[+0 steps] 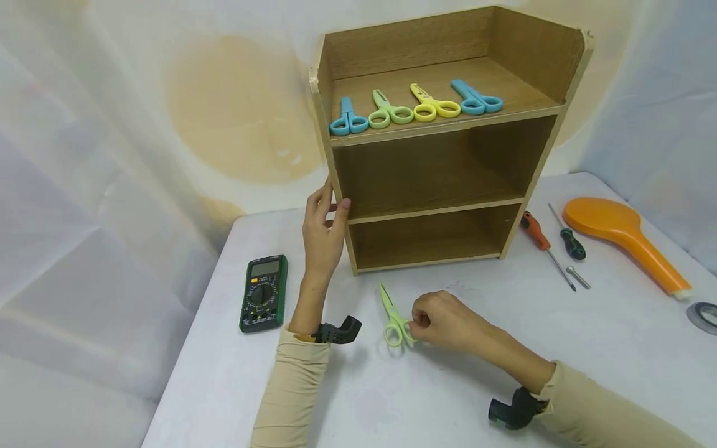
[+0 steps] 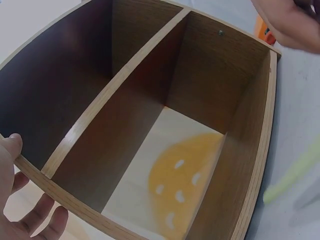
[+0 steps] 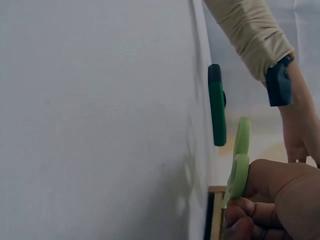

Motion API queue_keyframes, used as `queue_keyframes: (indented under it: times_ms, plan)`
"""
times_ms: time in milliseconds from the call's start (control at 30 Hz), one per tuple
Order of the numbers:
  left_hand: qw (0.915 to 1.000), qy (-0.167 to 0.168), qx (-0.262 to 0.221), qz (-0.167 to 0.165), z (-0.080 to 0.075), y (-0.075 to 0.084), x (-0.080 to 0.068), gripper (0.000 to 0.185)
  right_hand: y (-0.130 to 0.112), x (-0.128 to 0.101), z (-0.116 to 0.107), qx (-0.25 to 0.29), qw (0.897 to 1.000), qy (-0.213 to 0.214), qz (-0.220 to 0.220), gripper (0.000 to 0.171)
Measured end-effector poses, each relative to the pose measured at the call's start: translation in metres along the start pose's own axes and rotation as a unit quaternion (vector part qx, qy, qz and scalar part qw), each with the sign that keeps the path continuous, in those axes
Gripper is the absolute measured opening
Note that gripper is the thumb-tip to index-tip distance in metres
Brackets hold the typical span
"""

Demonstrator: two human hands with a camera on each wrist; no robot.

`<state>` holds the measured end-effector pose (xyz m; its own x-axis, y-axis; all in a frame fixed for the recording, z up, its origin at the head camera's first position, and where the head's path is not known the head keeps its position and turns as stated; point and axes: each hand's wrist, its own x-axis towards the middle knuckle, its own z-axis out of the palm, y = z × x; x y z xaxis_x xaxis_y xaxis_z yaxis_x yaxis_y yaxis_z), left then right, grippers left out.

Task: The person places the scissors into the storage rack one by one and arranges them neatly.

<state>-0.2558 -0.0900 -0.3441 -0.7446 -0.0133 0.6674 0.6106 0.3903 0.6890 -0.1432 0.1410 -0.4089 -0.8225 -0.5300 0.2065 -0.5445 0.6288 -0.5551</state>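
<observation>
Right hand (image 1: 442,320) pinching green scissors (image 1: 394,317)

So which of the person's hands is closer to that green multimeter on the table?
Left. The left hand grips the shelf's side edge, just right of the multimeter. The right hand pinches the green scissors farther right.

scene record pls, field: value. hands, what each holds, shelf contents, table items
left hand: grips front left edge of wooden shelf unit
right hand: pinches handle of light green scissors on white table
top shelf: four scissors in a row, blue, green, yellow, blue
lower shelves: nothing visible
table left: green multimeter
table right: two screwdrivers, orange paddle-shaped tool, tape roll
</observation>
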Motion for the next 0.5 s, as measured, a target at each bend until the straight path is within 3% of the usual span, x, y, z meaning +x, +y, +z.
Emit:
queue_keyframes:
  times_ms: [500]
  plan:
    - [1.0,-0.004,0.0,-0.005,0.0,0.001,-0.001,0.058,-0.001,-0.021,-0.048,0.01,1.0,0.007,0.022,0.02]
